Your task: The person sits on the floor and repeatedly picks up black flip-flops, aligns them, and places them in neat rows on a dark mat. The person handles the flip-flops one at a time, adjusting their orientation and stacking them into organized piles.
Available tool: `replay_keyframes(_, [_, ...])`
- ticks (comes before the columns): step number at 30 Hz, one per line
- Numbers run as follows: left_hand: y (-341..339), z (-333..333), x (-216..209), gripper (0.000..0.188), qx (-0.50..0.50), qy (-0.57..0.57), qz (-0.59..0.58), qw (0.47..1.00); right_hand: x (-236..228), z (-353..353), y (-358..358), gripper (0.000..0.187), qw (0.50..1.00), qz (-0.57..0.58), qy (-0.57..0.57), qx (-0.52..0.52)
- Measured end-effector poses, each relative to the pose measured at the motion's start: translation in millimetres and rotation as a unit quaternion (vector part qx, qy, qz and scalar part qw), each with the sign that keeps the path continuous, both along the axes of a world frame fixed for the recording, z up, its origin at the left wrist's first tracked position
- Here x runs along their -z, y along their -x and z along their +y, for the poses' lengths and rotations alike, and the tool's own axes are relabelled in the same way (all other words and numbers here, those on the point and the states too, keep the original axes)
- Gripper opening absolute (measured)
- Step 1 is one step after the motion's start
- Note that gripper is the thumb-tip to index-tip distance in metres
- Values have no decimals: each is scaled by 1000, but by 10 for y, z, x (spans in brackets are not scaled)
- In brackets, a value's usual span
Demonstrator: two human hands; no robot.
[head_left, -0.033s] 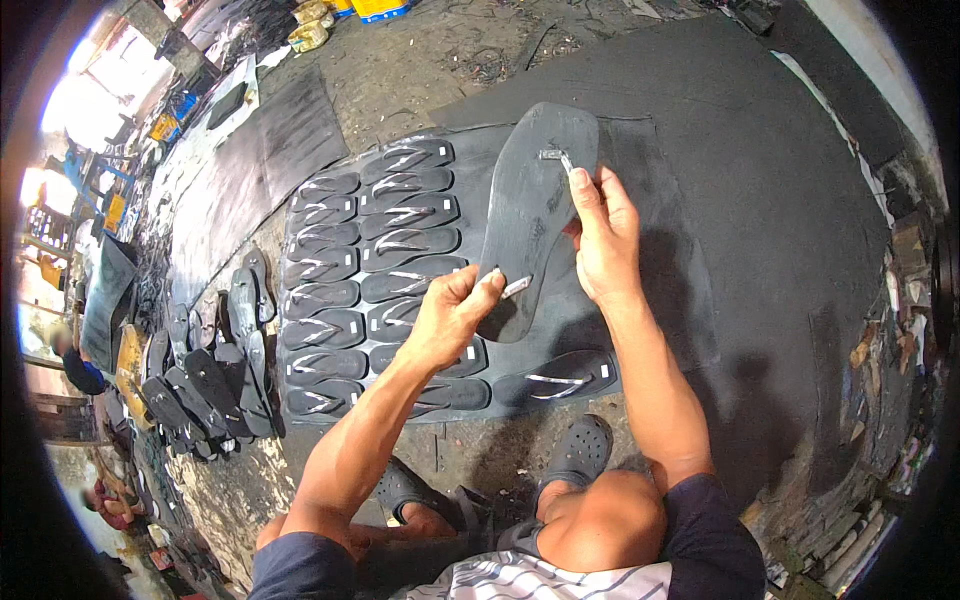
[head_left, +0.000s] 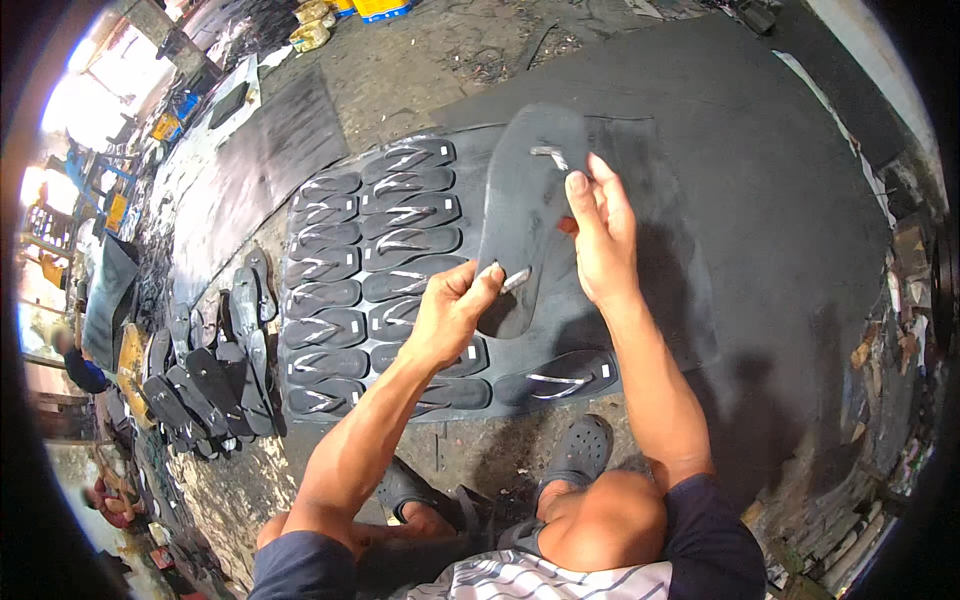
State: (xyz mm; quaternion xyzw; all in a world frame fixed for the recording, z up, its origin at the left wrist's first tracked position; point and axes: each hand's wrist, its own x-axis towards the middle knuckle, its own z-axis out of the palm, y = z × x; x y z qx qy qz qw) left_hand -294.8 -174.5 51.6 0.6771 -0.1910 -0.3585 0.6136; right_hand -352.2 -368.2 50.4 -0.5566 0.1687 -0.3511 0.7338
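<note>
A dark flip-flop sole (head_left: 530, 190) is raised above the mat, its flat face toward me. Two short grey strap pieces show on it, one near the upper end (head_left: 548, 152) and one near the lower end (head_left: 516, 281). My left hand (head_left: 452, 308) grips the lower part, thumb on top beside the lower strap piece. At the upper right edge is my right hand (head_left: 605, 235), its thumb tip against the end of the upper strap piece; its other fingers are partly behind the sole. Below lies a single flip-flop (head_left: 556, 380) with a pale strap.
Flip-flops in two columns (head_left: 325, 265) cover the left part of a dark rubber sheet (head_left: 640, 290). More soles are heaped (head_left: 215, 385) at the left. A wide dark sheet (head_left: 790, 200) spreads at right. Two other people (head_left: 82, 370) are at the far left edge.
The held sole has tilted slightly and looks more blurred. The upper strap piece now bends down toward my right thumb. My left hand has hardly moved.
</note>
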Motion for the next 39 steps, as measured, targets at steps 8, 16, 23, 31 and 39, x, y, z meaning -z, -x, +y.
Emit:
replay_keyframes(8, [-26,-114,58,39,-29,64,-5,998,135,395,481,90,883,39,462,-70])
replay_keyframes(16, [-262,43,439,37,-106,67,-128,984,349,153,673,43,953,109,282,-31])
replay_keyframes(23, [-56,612,1443,45,-45,-87,188,977,1350,-378,1404,34,934,198,-237,-179])
replay_keyframes(31, [414,644,1911,39,-28,-274,3,961,1963,-241,1494,49,912,398,31,-88])
replay_keyframes(39, [388,633,2043,30,-34,-281,-28,959,2174,-238,1557,47,926,364,26,-103])
